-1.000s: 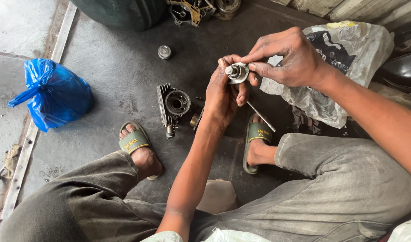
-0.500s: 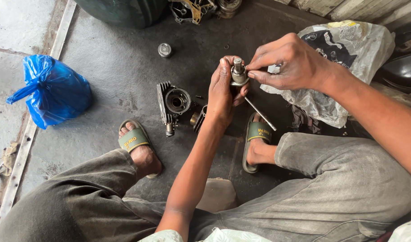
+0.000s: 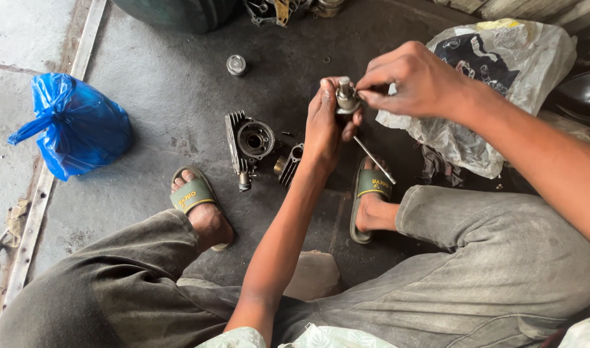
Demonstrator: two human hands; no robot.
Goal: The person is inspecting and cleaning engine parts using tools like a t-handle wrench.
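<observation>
We looked down from a head-worn camera at a person squatting on a dark concrete floor. Our landmark was the finned engine cylinder lying between the two sandalled feet. Up and to the right of that cylinder, the left hand was closed around a small grey metal part, with a thin rod slanting down from it towards the right sandal. The right hand pinched the part's side between thumb and fingertips. A second before, the part's round face had tilted towards us; now it stood upright, narrow end up, so we judged it had been turned in the grip for fitting or checking. Far left of the cylinder sat a blue plastic bag; far right, a crumpled clear bag. A small round cap lay above it.
</observation>
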